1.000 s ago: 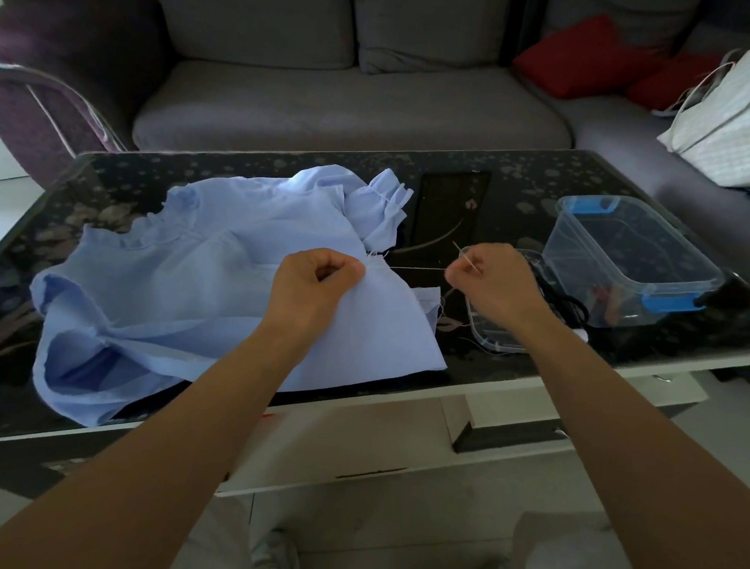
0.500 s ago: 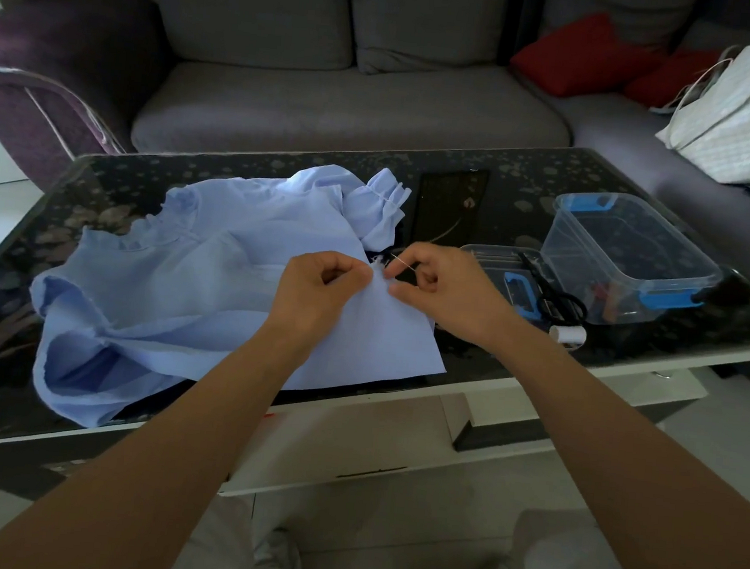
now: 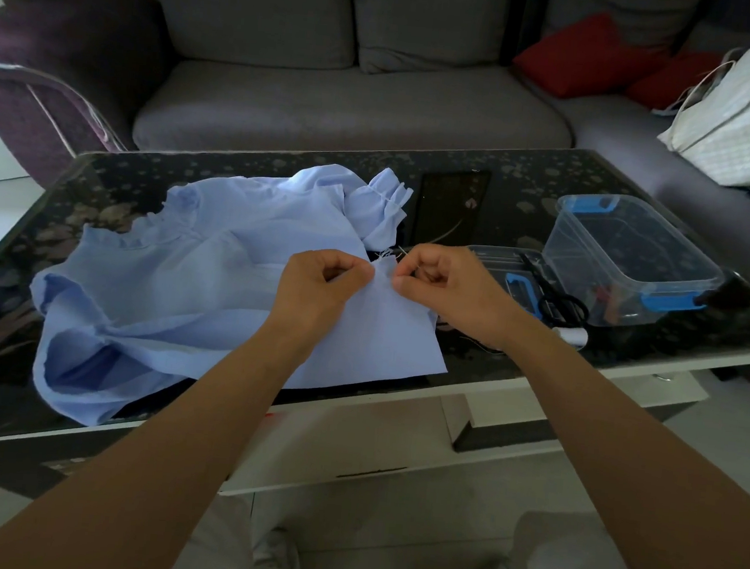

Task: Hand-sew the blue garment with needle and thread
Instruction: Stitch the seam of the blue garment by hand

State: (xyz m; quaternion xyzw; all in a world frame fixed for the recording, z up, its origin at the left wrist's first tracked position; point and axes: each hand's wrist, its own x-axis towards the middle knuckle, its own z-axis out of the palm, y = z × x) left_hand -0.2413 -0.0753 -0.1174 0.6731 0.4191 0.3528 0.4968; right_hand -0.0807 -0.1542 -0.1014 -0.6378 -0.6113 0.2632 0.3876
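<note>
At near edge of surface (image 3: 658,345), blue garment (image 3: 182,294) lay spread, cut corner toward person. Right hand (image 3: 449,291) had come back from thread pull out to right and sat just beside left hand (image 3: 319,284) at frayed cloth edge; likely one stitch drawn through, next starting. Left fingers (image 3: 356,271) curled, pinching cloth. Right fingers (image 3: 405,282) curled, pressed together at same edge, probably on needle, too small to tell. Beyond: scissors (image 3: 557,300), clear box (image 3: 629,256).
</note>
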